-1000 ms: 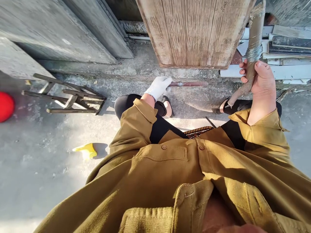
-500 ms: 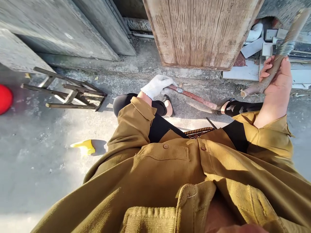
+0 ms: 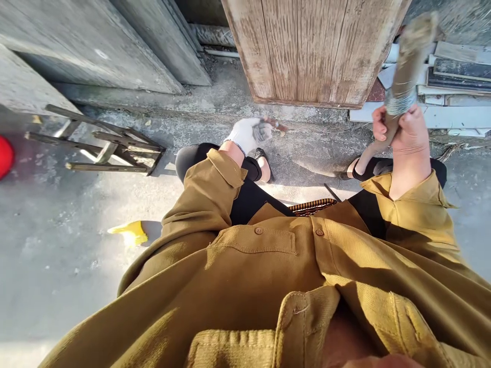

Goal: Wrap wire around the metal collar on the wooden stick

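My left hand (image 3: 247, 135) wears a white glove, greyish at the fingers. Its fingers are closed round a reddish-brown stick (image 3: 279, 125), of which only a short end shows beyond them. My bare right hand (image 3: 408, 128) grips a thick wooden branch (image 3: 412, 56). Silvery wire (image 3: 401, 102) is wound round this branch just above my fingers. The branch tilts upward, its top end blurred, and its thinner lower end comes down past my wrist. The two hands are well apart, one over each leg.
A plank door panel (image 3: 307, 56) stands ahead, with stacked boards (image 3: 456, 76) at its right. On the left are grey wooden panels (image 3: 95, 46), a wooden stool lying on its side (image 3: 111, 148), a yellow object (image 3: 132, 233) and a red round thing (image 3: 5, 156). A woven seat edge (image 3: 312, 207) shows between my legs.
My right hand has moved left with the branch, which now stands more upright. The stick in my left hand has turned, so its long shaft no longer shows across the ground.
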The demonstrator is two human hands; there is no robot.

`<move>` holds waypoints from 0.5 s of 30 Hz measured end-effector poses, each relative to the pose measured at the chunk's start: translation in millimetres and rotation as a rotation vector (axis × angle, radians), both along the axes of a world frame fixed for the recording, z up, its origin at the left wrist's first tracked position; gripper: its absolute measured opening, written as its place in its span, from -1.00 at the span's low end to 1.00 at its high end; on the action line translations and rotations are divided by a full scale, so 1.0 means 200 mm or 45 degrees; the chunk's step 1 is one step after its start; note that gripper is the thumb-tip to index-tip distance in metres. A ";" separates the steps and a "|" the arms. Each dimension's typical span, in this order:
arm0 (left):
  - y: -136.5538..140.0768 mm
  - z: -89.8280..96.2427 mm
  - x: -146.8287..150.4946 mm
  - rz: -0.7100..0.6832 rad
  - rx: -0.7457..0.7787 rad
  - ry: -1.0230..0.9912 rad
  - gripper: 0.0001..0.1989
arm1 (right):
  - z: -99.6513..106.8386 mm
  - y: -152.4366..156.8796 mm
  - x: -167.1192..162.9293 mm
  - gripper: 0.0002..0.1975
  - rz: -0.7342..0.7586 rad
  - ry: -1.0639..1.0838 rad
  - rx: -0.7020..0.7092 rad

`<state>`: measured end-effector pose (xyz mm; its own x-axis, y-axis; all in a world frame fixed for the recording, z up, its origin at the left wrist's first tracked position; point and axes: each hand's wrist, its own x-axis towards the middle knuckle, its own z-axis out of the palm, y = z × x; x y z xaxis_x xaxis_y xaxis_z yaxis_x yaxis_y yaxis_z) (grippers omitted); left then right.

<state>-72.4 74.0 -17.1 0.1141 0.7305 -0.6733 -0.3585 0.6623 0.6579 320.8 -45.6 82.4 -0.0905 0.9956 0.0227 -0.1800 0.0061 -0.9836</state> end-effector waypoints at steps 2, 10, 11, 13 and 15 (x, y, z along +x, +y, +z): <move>0.01 0.01 0.04 0.077 0.125 0.009 -0.86 | -0.02 0.03 -0.08 -0.51 0.144 0.050 0.013; -0.14 0.08 0.43 -0.535 0.636 -0.388 -0.90 | -0.13 0.22 -0.45 -0.66 0.181 -0.111 -0.301; -0.16 0.08 0.47 -0.651 0.631 -0.427 -0.84 | -0.14 0.24 -0.46 -0.67 0.167 -0.118 -0.321; -0.18 0.07 0.52 -0.771 0.615 -0.353 -0.77 | -0.16 0.25 -0.44 -0.67 0.148 -0.124 -0.348; -0.18 0.08 0.54 -0.813 0.629 -0.194 -0.75 | -0.16 0.25 -0.39 -0.69 0.116 -0.130 -0.367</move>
